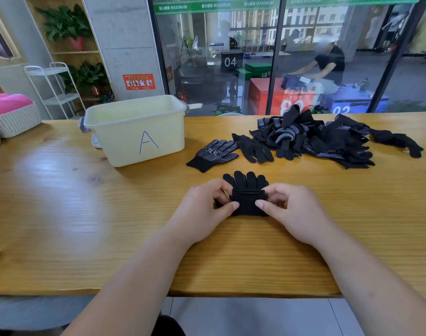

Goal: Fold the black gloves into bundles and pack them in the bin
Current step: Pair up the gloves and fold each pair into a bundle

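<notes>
My left hand (207,204) and right hand (287,207) sat close in on the wooden desk (85,226). Both pinched the black knit glove pair (247,207), thumb and forefinger of each curled onto the folded cuff part from either side. The glove fingers poked out on the far side, flat on the desk.

Step in hand, my read: mid-fold, cuff turned up over the palm, bundle not closed yet. Next move probably calls for tucking the finger end in with both pinches kept tight so the fold doesn't spring open, then a carry left and forward to the bin.

Further out, a single black glove with white grip dots (213,154) lay flat, with a white boxed logo too small to read. Just beside it was a plain black glove (254,147), then the loose heap of black dotted gloves (316,139) to the right. The pale yellow plastic bin (136,132) stood left of these, blue handwritten "A" on its front, floor hidden.

Beyond the glass: a green banner (216,6) reading "MAXIMUM", a dark box (231,61) marked "04.", and a blue box (352,105) marked "02".
</notes>
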Motion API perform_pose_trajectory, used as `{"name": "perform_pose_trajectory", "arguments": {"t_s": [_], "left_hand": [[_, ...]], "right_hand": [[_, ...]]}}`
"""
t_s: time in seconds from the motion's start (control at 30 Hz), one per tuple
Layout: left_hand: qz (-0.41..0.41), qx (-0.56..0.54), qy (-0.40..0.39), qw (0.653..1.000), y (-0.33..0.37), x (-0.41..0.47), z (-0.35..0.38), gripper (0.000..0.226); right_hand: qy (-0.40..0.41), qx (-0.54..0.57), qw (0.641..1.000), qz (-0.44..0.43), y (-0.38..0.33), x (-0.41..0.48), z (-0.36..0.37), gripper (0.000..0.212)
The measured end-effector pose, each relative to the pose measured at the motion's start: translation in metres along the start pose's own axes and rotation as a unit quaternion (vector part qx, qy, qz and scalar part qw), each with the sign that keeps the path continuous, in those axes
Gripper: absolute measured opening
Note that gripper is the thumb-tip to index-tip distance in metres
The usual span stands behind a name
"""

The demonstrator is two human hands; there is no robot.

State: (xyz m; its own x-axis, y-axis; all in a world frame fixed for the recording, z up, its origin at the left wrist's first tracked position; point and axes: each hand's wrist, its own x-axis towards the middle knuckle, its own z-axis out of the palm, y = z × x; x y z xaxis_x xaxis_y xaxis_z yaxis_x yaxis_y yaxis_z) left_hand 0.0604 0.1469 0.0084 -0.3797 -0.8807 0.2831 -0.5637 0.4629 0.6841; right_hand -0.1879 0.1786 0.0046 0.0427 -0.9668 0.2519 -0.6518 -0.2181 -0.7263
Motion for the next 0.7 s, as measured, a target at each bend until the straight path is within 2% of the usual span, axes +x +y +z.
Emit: {"name": "perform_pose_trajectory", "arguments": {"t_s": [0.1,0.17,0.27,0.4,0.53,0.7], "left_hand": [[-0.019,-0.003,0.008,1.0,0.002,0.0,0.003,0.033],[-0.017,0.025,0.019,0.999,-0.001,0.0,0.005,0.037],[0.024,0.073,0.032,0.997,-0.007,0.002,0.007,0.029],[0.099,0.145,0.044,0.983,-0.009,0.004,0.008,0.013],[0.119,0.201,0.033,0.972,-0.01,0.003,0.007,0.019],[0.113,0.224,-0.004,0.968,-0.012,0.003,0.002,0.039]], "right_hand": [[0.016,-0.016,1.0,0.003,-0.004,0.0,0.006,0.026],[0.039,-0.07,0.997,-0.006,-0.002,-0.001,0.009,0.033],[0.062,-0.142,0.987,-0.05,-0.001,-0.001,0.008,0.026],[0.042,-0.227,0.963,-0.138,-0.002,-0.001,0.009,0.011],[0.015,-0.258,0.956,-0.136,-0.002,-0.001,0.007,0.026],[-0.044,-0.248,0.96,-0.123,0.0,-0.003,-0.004,0.05]]}}
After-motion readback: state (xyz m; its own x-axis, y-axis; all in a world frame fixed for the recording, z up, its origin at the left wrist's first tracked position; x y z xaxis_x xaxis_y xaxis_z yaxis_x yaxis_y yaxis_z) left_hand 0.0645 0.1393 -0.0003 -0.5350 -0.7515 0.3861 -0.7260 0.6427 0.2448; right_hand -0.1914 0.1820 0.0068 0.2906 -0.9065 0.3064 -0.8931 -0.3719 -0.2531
